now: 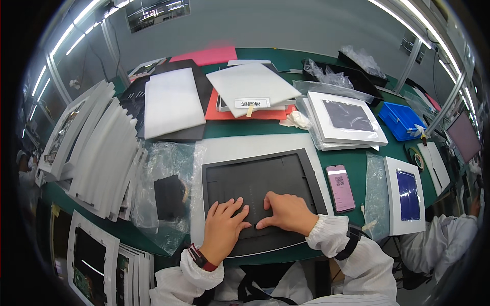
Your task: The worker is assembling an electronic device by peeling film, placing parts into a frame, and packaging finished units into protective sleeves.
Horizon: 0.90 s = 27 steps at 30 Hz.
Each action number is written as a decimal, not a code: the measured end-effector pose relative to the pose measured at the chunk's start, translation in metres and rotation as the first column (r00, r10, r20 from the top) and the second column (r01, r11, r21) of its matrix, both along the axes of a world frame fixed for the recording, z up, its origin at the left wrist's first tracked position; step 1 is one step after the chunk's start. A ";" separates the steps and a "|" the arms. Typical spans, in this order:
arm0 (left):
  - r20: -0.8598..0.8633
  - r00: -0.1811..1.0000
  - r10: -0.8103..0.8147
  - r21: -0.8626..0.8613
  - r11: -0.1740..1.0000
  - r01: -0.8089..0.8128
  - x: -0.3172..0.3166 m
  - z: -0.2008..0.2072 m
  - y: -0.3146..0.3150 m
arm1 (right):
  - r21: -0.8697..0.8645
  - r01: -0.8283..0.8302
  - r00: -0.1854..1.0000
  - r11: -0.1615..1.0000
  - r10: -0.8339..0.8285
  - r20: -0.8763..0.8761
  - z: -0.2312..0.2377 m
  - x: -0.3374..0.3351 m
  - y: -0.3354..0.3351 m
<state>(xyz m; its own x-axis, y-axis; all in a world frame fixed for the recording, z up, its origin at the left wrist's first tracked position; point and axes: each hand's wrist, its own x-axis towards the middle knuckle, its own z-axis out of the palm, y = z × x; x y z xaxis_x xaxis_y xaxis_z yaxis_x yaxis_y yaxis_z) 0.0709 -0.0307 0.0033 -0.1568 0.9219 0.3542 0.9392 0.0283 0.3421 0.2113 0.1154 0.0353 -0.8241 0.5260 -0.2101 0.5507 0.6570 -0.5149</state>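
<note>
we see the left hand (pixel 223 224) and right hand (pixel 286 211) flat on a dark framed panel (pixel 255 178), fingers spread, pinching nothing. a pink phone (pixel 340 187) lies just beside it on the green worktop (pixel 357 163).

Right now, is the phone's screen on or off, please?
On: the phone lies face up beside the panel, its screen lit pink.

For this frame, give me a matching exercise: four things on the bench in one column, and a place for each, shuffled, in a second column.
Things:
1. dark panel
2. phone
3. blue tray
4. stack of white foam sheets

Places:
A. at the far right of the green bench
B. at the bench's left edge, fanned out
C. under the left hand and right hand
D. just right of the dark panel, face up

Pairs: 1-C, 2-D, 3-A, 4-B
</note>
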 end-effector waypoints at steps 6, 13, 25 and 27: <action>-0.026 1.000 0.006 -0.023 1.000 -0.007 0.006 0.008 0.006 | 0.272 -0.009 0.993 0.962 0.040 -0.107 -0.012 0.000 -0.019; -0.011 0.995 -0.103 0.044 0.994 0.104 -0.003 0.004 0.006 | 0.363 0.035 0.944 0.931 0.088 -0.317 -0.031 0.007 -0.030; 0.205 0.978 -0.034 -0.068 0.996 0.049 0.015 0.022 -0.058 | 0.631 -0.305 0.903 0.713 0.427 -0.045 -0.014 0.067 -0.064; 0.218 0.975 -0.044 -0.073 0.995 0.061 0.014 0.023 -0.061 | 0.639 -0.337 0.895 0.691 0.446 -0.010 -0.012 0.065 -0.064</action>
<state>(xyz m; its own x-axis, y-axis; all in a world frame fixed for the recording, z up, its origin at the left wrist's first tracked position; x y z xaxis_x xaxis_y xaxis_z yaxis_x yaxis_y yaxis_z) 0.0850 -0.0913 0.0267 -0.1722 0.9546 0.2430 0.8440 0.0158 0.5361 0.2763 0.0516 0.0233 -0.9763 0.1160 0.1827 0.1213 0.9924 0.0183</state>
